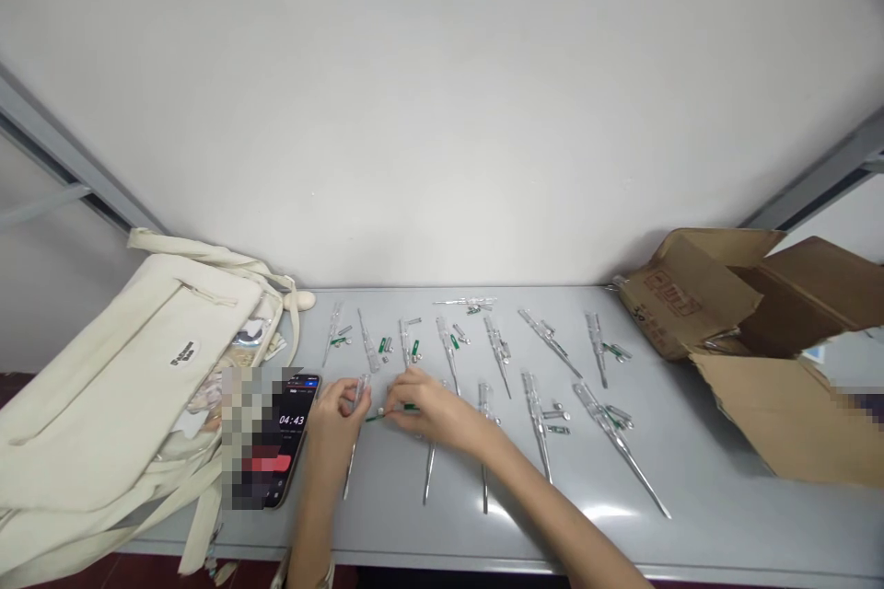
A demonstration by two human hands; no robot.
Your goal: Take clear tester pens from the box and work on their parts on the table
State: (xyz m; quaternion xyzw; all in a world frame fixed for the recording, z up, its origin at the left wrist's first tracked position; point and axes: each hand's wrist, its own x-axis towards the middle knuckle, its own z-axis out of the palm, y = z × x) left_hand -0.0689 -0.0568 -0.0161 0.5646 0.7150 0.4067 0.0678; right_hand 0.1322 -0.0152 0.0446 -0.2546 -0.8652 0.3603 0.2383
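Closed round the clear handle of a screwdriver (351,460) is my left hand (337,412), with the metal shaft pointing toward the table's front edge. My right hand (429,407) is just to the right, its fingertips pinched near a small round silver piece and a green strip (375,418); what exactly lies between them is too small to tell. Beneath my right wrist lies another screwdriver (429,476), partly hidden. Further right on the table are a screwdriver (537,419) and an angled one (622,446), each beside small green and silver parts.
Several more clear screwdrivers (498,352) lie in a back row on the grey table (718,515). At left are a cream bag (138,368) and a phone (294,442) showing a timer. An open cardboard box (677,294) stands at right, against the wall.
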